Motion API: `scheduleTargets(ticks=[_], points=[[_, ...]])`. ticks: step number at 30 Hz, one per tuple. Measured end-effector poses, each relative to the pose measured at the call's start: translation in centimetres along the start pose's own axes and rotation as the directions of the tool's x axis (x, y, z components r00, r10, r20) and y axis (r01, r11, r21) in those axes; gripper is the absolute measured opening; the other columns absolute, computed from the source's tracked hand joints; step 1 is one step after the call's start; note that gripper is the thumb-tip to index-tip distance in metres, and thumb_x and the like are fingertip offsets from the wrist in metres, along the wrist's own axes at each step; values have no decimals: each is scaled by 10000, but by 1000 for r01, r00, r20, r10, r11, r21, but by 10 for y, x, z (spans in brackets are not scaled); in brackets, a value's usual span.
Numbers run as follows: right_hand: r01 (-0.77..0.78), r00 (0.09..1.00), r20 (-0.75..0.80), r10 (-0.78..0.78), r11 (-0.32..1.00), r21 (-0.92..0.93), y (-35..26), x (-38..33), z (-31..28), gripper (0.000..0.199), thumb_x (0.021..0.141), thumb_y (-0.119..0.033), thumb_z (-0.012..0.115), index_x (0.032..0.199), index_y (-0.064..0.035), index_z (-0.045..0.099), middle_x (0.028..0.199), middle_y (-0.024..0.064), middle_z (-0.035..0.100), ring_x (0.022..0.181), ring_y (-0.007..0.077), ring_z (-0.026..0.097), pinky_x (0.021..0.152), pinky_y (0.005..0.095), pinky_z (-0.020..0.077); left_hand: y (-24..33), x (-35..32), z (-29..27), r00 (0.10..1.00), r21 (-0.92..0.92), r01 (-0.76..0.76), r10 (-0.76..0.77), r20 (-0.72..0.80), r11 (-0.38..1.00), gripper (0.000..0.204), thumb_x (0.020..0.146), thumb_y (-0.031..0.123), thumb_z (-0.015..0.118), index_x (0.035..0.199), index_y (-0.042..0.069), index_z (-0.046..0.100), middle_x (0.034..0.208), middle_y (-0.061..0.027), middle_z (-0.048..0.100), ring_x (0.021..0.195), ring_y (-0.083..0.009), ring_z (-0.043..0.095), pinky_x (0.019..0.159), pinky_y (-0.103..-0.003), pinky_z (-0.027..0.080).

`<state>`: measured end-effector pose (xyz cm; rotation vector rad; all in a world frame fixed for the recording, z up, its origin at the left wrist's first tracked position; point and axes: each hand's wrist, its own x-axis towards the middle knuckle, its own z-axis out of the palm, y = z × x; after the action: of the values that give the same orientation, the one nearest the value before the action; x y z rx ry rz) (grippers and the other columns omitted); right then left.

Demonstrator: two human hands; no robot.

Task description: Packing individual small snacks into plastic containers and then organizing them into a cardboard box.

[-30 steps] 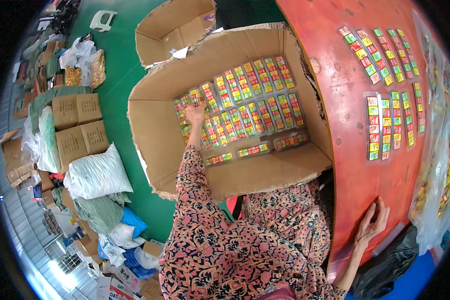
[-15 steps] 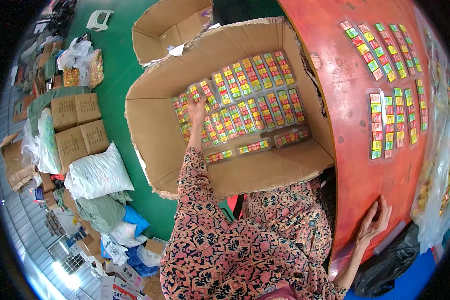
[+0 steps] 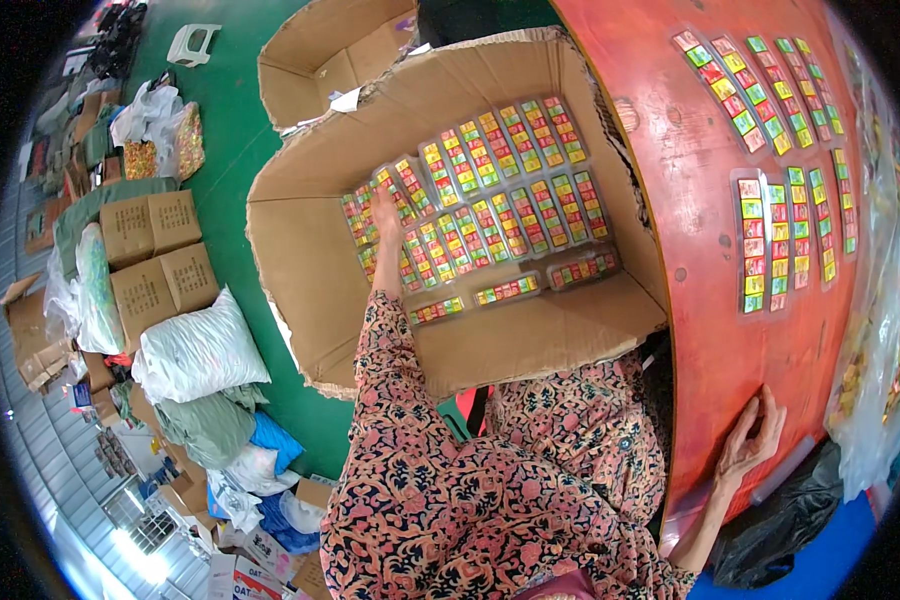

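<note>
In the large cardboard box (image 3: 330, 180), clear plastic strips of small red, yellow and green packs (image 3: 480, 150) stand in two long rows, with several more lying along the near side. My left hand (image 3: 385, 212) reaches in at the left end of the rows. Its fingers stretch out and lie on the strips there; the fingertips are hard to make out. My right hand (image 3: 752, 440) rests at the near edge of the red table (image 3: 700, 340), palm side up, fingers loosely curved and apart, holding nothing.
More packed strips (image 3: 750, 245) lie in two groups on the table. Clear plastic bags (image 3: 870, 400) line its right side, above a black bag (image 3: 780, 520). A second open carton (image 3: 310, 70) adjoins the box. Closed cartons (image 3: 165, 285) and a white sack (image 3: 200, 345) are stacked at left.
My left hand has shifted slightly left, its fingers now straighter over the strips. My right hand has stayed in place on the table. The view has tilted slightly.
</note>
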<state>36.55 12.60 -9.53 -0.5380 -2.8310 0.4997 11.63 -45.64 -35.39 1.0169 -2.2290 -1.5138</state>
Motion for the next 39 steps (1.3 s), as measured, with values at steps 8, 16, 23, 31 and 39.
scheduleTargets(ticks=[8, 16, 23, 31, 39], points=[[38, 999, -21, -38, 999, 1, -2, 2, -3, 165, 832, -24, 559, 986, -5, 616, 930, 150, 650, 813, 342, 612, 906, 464, 403, -24, 23, -8, 993, 382, -97, 65, 97, 919, 569, 928, 442, 352, 1149, -59, 509, 1214, -227, 493, 1124, -317, 460, 943, -381, 343], [37, 999, -37, -36, 999, 23, -1, 4, -1, 161, 834, -5, 563, 986, 6, 616, 862, 173, 629, 748, 300, 582, 741, 369, 461, -6, -4, 31, 978, -30, 210, -210, -9, 977, 451, 899, 361, 436, 1077, -38, 546, 1140, -170, 541, 1021, -282, 494, 892, -386, 367], [-6, 1000, 17, 1, 967, 256, -17, 11, -12, 152, 824, -5, 565, 970, 22, 600, 834, 152, 605, 739, 274, 573, 685, 337, 455, 19, 64, -63, 621, 501, -636, 775, -119, 587, 333, 890, 298, 447, 735, 28, 564, 655, -78, 528, 655, -186, 511, 580, -377, 408], [-86, 992, -60, 112, 940, 330, -22, 56, -26, 147, 841, -19, 542, 976, 28, 576, 790, 111, 538, 721, 168, 540, 610, 255, 419, 187, -57, 37, 971, -288, -204, 231, 63, 936, 200, 892, 190, 515, 872, 0, 573, 808, -67, 584, 703, -111, 566, 621, -253, 480], [-36, 968, -210, 135, 908, 418, -9, 115, 3, 144, 863, -84, 531, 953, 10, 594, 804, 118, 560, 721, 220, 563, 638, 296, 436, 328, -280, 103, 508, -336, -237, 411, 757, 912, 172, 884, 73, 512, 991, -24, 604, 875, -90, 632, 735, -131, 622, 595, -227, 501]])
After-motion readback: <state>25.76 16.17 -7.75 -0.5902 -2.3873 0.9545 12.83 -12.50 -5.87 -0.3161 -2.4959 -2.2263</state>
